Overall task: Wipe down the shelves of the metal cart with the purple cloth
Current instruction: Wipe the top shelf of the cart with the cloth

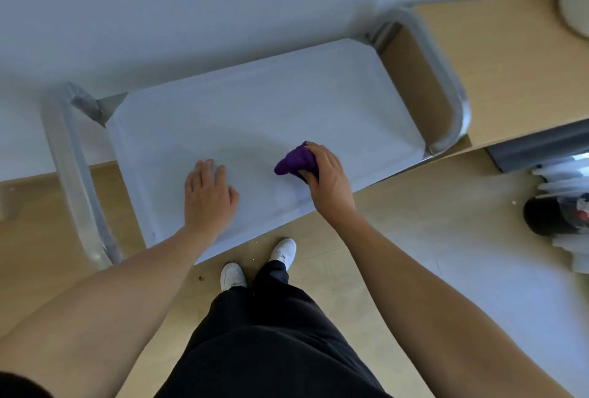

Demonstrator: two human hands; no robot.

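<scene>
On the grey metal cart's top shelf (271,104), your right hand (325,174) grips the bunched purple cloth (294,162); your left hand (207,193) lies flat, fingers relaxed. A black bin (548,217) stands right.

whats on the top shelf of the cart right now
The top shelf holds the left hand lying flat and the purple cloth, bunched and gripped by the right hand. The surface under palm and cloth is covered; anything below the shelf is hidden too.
</scene>
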